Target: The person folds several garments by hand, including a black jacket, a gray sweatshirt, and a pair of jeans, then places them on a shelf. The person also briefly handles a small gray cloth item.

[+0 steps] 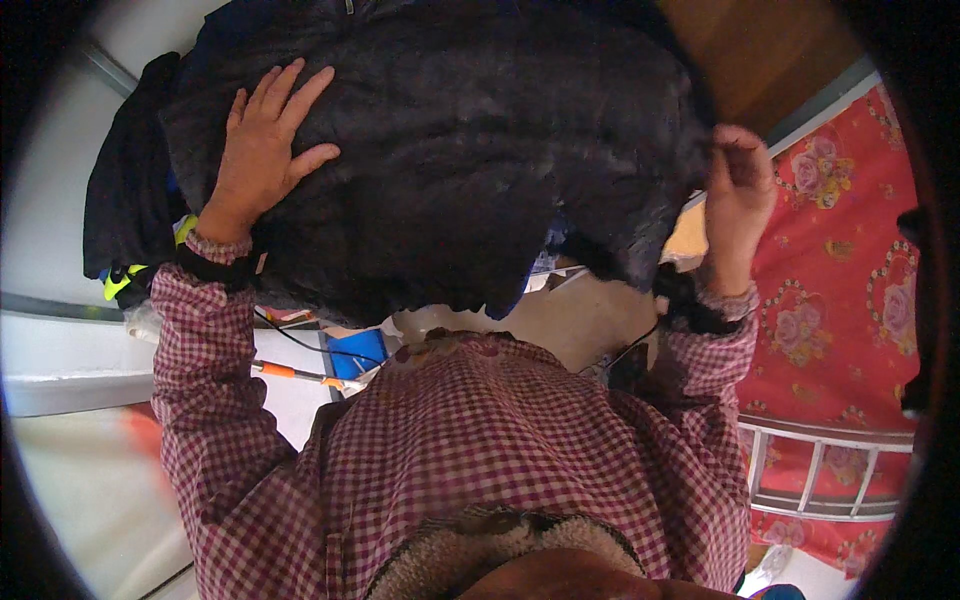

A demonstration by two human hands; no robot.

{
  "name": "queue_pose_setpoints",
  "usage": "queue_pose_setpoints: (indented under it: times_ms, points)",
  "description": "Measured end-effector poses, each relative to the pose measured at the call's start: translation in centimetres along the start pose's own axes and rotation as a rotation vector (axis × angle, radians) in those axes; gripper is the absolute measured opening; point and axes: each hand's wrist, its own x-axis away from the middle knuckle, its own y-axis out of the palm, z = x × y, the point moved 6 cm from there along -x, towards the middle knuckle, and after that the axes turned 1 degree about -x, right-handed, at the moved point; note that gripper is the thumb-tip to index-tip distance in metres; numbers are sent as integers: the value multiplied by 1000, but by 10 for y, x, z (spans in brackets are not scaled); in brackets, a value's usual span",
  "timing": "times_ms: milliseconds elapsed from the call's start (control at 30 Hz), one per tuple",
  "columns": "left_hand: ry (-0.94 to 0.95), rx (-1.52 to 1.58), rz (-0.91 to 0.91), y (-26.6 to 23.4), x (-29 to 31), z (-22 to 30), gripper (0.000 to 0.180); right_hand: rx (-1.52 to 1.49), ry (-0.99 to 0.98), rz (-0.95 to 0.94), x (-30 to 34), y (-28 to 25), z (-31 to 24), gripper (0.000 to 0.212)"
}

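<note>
Black fabric, creased and faintly dusty-looking, forms a large dark cloth (460,150) spread across the upper middle of the view, in front of the wearer's chest. The left hand (265,145) rests on its left part, palm down, fingers spread wide and thumb held apart, gripping nothing. The right hand (738,195) is at the cloth's right edge, narrow in posture, fingers curled inward; its fingertips are blurred, so whether they pinch the edge cannot be told. The lower edge of the cloth is uneven, with a notch right of centre. Both forearms are in a checked garment (490,430), with a dark band around each wrist. A yellow-green item (118,282) shows beside the cloth's lower left corner. To the right lies a red floral covering (820,290), with a metal ladder-like frame (815,470) across its lower part.
</note>
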Motion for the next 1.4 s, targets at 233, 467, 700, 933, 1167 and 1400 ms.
queue_pose_setpoints:
  times_ms: [233,467,700,933,1167,1400]
  points:
    - [-17,11,-8,-1,0,-2,70,586,-268,-248,-67,67,64,22]
    - [67,-126,-147,-4,-13,8,68,538,-9,-277,-64,76,84,24]
    - [70,-152,-243,-4,-19,11,67,238,-195,-409,11,74,-36,60]
    - [95,-108,-156,-9,-16,7,70,167,194,-691,19,101,17,62]
    - [48,-104,-214,-15,-11,-23,69,51,205,-489,-32,127,51,45]
    - [91,-144,-326,-50,-40,60,70,265,11,-392,-20,142,75,44]
